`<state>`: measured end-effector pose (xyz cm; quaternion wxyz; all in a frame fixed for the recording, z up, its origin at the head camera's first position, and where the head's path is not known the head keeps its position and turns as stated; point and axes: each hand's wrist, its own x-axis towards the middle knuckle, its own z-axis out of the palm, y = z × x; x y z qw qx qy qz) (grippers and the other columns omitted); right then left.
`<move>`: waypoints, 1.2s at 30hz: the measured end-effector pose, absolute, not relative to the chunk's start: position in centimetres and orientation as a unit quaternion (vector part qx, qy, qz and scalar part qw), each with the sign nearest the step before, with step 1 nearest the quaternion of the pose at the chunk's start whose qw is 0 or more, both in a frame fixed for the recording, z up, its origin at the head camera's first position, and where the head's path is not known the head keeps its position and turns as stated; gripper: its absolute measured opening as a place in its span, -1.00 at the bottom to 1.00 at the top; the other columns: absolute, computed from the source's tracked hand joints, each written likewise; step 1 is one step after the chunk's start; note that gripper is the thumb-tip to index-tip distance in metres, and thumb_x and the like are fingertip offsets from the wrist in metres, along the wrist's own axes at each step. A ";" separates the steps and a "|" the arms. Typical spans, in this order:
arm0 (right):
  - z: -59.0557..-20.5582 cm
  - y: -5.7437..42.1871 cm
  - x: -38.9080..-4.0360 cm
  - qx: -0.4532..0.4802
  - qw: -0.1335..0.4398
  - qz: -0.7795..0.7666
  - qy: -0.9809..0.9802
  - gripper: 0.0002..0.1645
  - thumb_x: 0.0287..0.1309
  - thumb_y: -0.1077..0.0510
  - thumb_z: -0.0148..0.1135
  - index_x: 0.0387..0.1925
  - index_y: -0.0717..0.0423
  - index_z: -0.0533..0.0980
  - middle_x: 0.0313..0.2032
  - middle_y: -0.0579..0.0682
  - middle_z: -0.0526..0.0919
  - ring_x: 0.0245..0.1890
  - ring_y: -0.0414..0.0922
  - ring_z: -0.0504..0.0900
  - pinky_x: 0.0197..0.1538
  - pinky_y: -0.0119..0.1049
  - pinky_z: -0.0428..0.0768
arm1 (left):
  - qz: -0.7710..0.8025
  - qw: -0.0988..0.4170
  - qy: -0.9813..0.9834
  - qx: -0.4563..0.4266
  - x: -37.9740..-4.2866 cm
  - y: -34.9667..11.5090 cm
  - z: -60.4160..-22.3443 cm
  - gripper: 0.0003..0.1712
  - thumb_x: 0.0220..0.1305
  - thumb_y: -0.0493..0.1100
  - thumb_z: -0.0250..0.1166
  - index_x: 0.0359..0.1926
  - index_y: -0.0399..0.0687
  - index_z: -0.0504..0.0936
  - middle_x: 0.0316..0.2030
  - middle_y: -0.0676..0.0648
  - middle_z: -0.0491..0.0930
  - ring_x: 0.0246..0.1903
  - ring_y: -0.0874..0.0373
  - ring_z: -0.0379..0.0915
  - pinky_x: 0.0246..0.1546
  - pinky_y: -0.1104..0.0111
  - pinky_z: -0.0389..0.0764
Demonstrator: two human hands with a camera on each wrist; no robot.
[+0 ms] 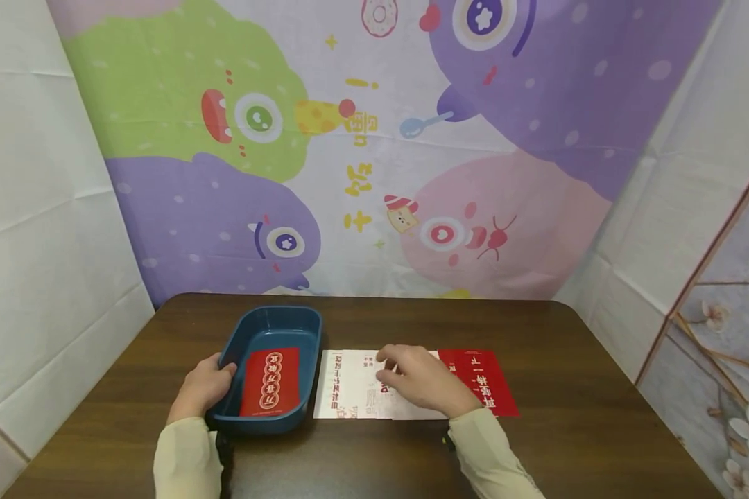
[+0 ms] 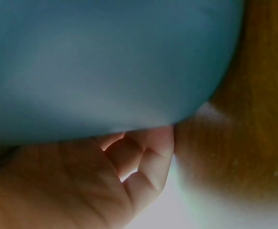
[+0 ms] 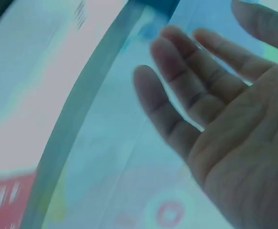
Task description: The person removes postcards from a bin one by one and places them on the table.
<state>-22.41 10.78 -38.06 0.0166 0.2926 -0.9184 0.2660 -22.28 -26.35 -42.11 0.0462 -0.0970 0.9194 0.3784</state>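
Note:
A deep blue rectangular tub (image 1: 268, 424) stands at the left of the table. My left hand (image 1: 202, 383) grips its left side, thumb over the rim and fingers against the outer wall; the left wrist view shows those fingers (image 2: 155, 160) bent at the blue wall (image 2: 105, 71). Inside the tub lies a red paper packet (image 1: 287, 388) with pale characters in circles. My right hand (image 1: 421, 378) is over the row of printed papers, its fingers spread and loosely bent, holding nothing. Two white papers (image 1: 343, 388) lie at the row's left, and a red one (image 1: 496, 388) at its right end.
Everything rests on a dark wooden table (image 1: 374, 461) with rounded far corners. Behind it hangs a cloth (image 1: 362, 277) printed with cartoon monsters. Pale panels stand at both sides, and the right one (image 1: 718, 326) has blossom patterns.

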 end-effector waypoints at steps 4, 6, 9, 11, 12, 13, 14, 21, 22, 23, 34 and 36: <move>-37.5 5.8 -21.1 0.376 0.035 0.265 -0.887 -0.74 0.27 0.06 0.22 -0.07 0.04 0.63 -0.22 -0.08 0.73 -0.23 -0.25 0.62 -0.07 -0.29 0.65 | 0.377 0.038 0.921 -0.090 -22.2 -26.5 -42.0 -0.45 0.46 -0.09 -0.06 0.24 -0.48 0.30 0.04 -0.55 0.48 -0.10 -0.33 0.45 0.01 -0.26 0.48; -37.5 3.1 -20.9 0.416 0.050 0.258 -0.871 -0.76 0.30 0.07 0.18 -0.08 0.04 0.64 -0.20 -0.10 0.73 -0.22 -0.29 0.60 -0.03 -0.36 0.62 | 0.376 0.035 0.922 -0.091 -22.0 -26.7 -42.0 -0.45 0.46 -0.09 -0.06 0.25 -0.47 0.30 0.05 -0.55 0.47 -0.09 -0.34 0.45 0.01 -0.28 0.47; -38.2 -0.8 -20.8 0.461 0.057 0.239 -0.853 -0.73 0.34 0.09 0.15 -0.04 0.05 0.65 -0.16 -0.11 0.73 -0.21 -0.33 0.58 0.00 -0.47 0.59 | 0.376 0.040 0.921 -0.094 -21.7 -26.9 -42.1 -0.45 0.47 -0.09 -0.07 0.26 -0.47 0.28 0.07 -0.56 0.45 -0.08 -0.36 0.44 0.01 -0.30 0.46; -39.0 -3.0 -21.0 0.476 0.051 0.214 -0.852 -0.71 0.33 0.12 0.15 -0.01 0.07 0.65 -0.13 -0.10 0.73 -0.21 -0.33 0.58 0.01 -0.51 0.58 | 0.376 0.043 0.920 -0.098 -21.6 -26.9 -42.2 -0.44 0.47 -0.09 -0.07 0.27 -0.47 0.27 0.08 -0.57 0.44 -0.08 -0.36 0.45 0.01 -0.31 0.47; -39.5 -3.9 -21.1 0.475 0.051 0.198 -0.856 -0.71 0.31 0.13 0.16 -0.01 0.07 0.65 -0.12 -0.09 0.73 -0.21 -0.33 0.58 0.02 -0.51 0.58 | 0.376 0.045 0.920 -0.099 -21.6 -26.8 -42.2 -0.44 0.47 -0.08 -0.07 0.27 -0.47 0.27 0.09 -0.57 0.44 -0.08 -0.36 0.45 0.01 -0.31 0.47; -40.0 -4.7 -21.1 0.467 0.052 0.180 -0.864 -0.72 0.29 0.13 0.17 -0.02 0.06 0.65 -0.13 -0.10 0.73 -0.23 -0.32 0.59 -0.01 -0.51 0.59 | 0.375 0.046 0.921 -0.097 -21.5 -26.8 -42.2 -0.44 0.47 -0.08 -0.07 0.27 -0.47 0.28 0.09 -0.57 0.44 -0.08 -0.37 0.45 0.00 -0.30 0.47; -40.4 -5.4 -21.1 0.453 0.052 0.163 -0.875 -0.72 0.26 0.12 0.20 -0.04 0.05 0.65 -0.13 -0.09 0.72 -0.24 -0.31 0.59 -0.03 -0.49 0.61 | 0.375 0.045 0.921 -0.095 -21.6 -26.7 -42.2 -0.44 0.46 -0.08 -0.06 0.26 -0.47 0.29 0.08 -0.57 0.45 -0.08 -0.37 0.46 0.00 -0.30 0.48; -41.1 -9.3 -21.4 0.278 0.024 0.088 -0.956 -0.34 -0.11 -0.31 0.43 0.04 -0.14 0.60 -0.03 -0.12 0.67 -0.11 -0.13 0.60 -0.23 -0.20 0.66 | 0.357 0.021 0.930 -0.084 -22.1 -26.3 -42.2 -0.53 0.44 -0.11 -0.05 0.15 -0.42 0.41 0.00 -0.54 0.52 -0.12 -0.37 0.48 -0.07 -0.27 0.49; -41.2 -9.8 -21.5 0.256 0.017 0.075 -0.964 -0.28 -0.17 -0.36 0.43 0.06 -0.16 0.59 -0.02 -0.10 0.67 -0.10 -0.10 0.58 -0.26 -0.18 0.65 | 0.356 0.018 0.931 -0.082 -22.2 -26.3 -42.2 -0.54 0.44 -0.11 -0.04 0.13 -0.42 0.42 -0.01 -0.54 0.53 -0.13 -0.37 0.48 -0.09 -0.26 0.50; -41.2 -10.1 -21.5 0.237 0.012 0.061 -0.969 -0.21 -0.21 -0.39 0.43 0.09 -0.17 0.58 0.03 -0.06 0.65 -0.06 -0.05 0.58 -0.25 -0.15 0.65 | 0.356 0.016 0.931 -0.080 -22.3 -26.3 -42.2 -0.54 0.43 -0.12 -0.04 0.12 -0.42 0.43 -0.02 -0.53 0.53 -0.14 -0.36 0.49 -0.10 -0.24 0.51; -41.6 -11.7 -21.9 0.180 0.003 -0.007 -0.984 -0.09 -0.21 -0.45 0.36 0.21 -0.19 0.50 0.13 0.09 0.61 0.08 0.06 0.51 -0.12 -0.15 0.63 | 0.356 0.006 0.930 -0.085 -22.2 -26.5 -42.2 -0.58 0.41 -0.12 -0.02 0.05 -0.39 0.48 -0.07 -0.50 0.57 -0.19 -0.31 0.51 -0.15 -0.19 0.53; -41.6 -11.7 -21.9 0.180 -0.005 -0.005 -0.984 -0.07 -0.23 -0.48 0.35 0.22 -0.21 0.49 0.12 0.06 0.62 0.08 0.04 0.50 -0.16 -0.16 0.64 | 0.358 0.009 0.930 -0.087 -22.2 -26.5 -42.2 -0.58 0.41 -0.12 -0.02 0.06 -0.39 0.48 -0.06 -0.50 0.56 -0.19 -0.31 0.51 -0.14 -0.20 0.53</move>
